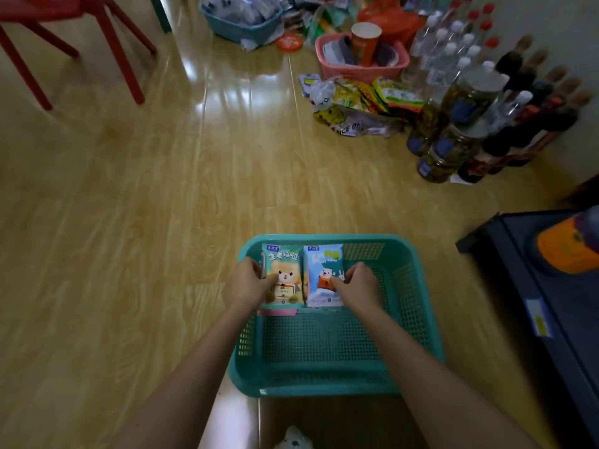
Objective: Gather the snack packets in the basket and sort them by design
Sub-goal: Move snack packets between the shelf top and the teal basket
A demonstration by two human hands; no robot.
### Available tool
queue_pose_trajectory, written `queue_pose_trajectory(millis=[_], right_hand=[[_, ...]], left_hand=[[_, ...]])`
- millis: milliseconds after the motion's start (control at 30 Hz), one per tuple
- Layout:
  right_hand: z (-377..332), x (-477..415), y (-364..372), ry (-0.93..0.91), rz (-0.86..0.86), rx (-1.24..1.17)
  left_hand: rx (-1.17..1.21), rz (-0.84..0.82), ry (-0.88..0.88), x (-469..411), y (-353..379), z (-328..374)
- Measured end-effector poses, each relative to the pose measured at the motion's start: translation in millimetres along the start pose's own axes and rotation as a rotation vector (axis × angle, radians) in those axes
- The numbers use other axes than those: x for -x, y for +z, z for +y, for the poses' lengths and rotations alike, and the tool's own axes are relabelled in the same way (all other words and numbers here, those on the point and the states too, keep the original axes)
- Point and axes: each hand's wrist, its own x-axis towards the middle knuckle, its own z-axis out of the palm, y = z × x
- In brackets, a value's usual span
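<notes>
I'm in a home's living space: glossy wood-grain laminate floor (162, 189) under me, a red plastic chair (107, 43) far left, and far right against the pale wall (567, 27), clear white-capped bottles (447, 59), dark sauce bottles (531, 124), lidded glass jars (453, 144).

Red chair (107, 37), pink basket (359, 71), bottles (453, 50) and jars (453, 144) stand nearby.
</notes>
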Motion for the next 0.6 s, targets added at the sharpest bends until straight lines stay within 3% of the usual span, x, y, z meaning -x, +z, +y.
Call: queue_pose_trajectory(millis=[167,333,600], right_hand=[[-39,42,-96,-0.113,0.021,0.032],[-109,137,-279,-0.177,0.059,0.033],[-192,355,-556,-0.206,0.328,0.055]], left_hand=[[-0.057,0.028,0.128,33,-80,46],[-0.124,0.095,0.315,122,-231,157],[-0.251,0.136,0.521,312,-461,332]])
